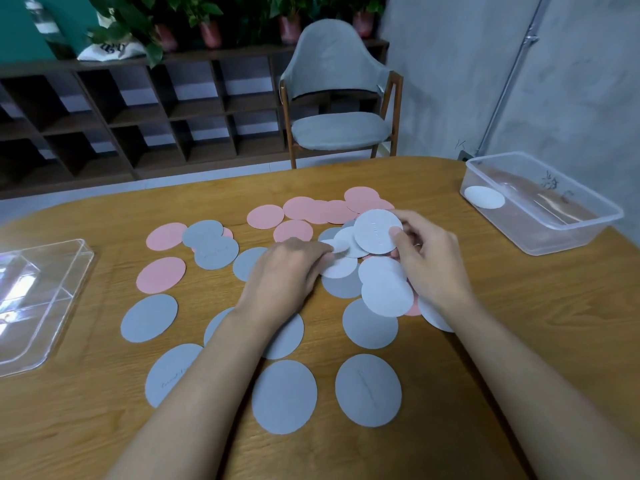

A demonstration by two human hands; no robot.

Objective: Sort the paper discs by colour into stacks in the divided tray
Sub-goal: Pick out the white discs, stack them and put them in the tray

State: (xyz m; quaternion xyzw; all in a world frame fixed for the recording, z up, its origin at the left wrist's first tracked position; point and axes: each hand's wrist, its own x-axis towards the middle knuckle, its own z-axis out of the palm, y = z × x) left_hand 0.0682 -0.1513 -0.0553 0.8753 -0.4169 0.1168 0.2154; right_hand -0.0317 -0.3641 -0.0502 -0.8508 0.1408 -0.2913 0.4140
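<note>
Discs of grey paper [284,396] lie nearest me, spread flat across the lower part of the frame on the counter [519,271]. Above them, at mid-frame, my left hand [287,268] reaches into the heap of white discs [386,292]. Its fingers [311,252] lie on the edge of one, but I cannot tell whether they pinch it or only press it. My right hand [431,261], just right of centre, holds a lifted white disc [375,230] tilted up off the heap, thumb on its face and the other fingers curled behind. Pink discs [298,207] lie beyond, toward the upper middle. The divided tray [52,327] sits at the left edge, well apart from the heap. A clear plastic tub [554,237] at the upper right has a single white disc [484,197] in it.

I judge these discs to be feather-light, thin and bendy. They would crease under a hard pinch, flutter if moved fast and cling flat to the wood. They are best taken at the rim: I would slide one off its neighbour so a fingertip gets under, then hold it in a soft thumb-and-finger pinch.
</note>
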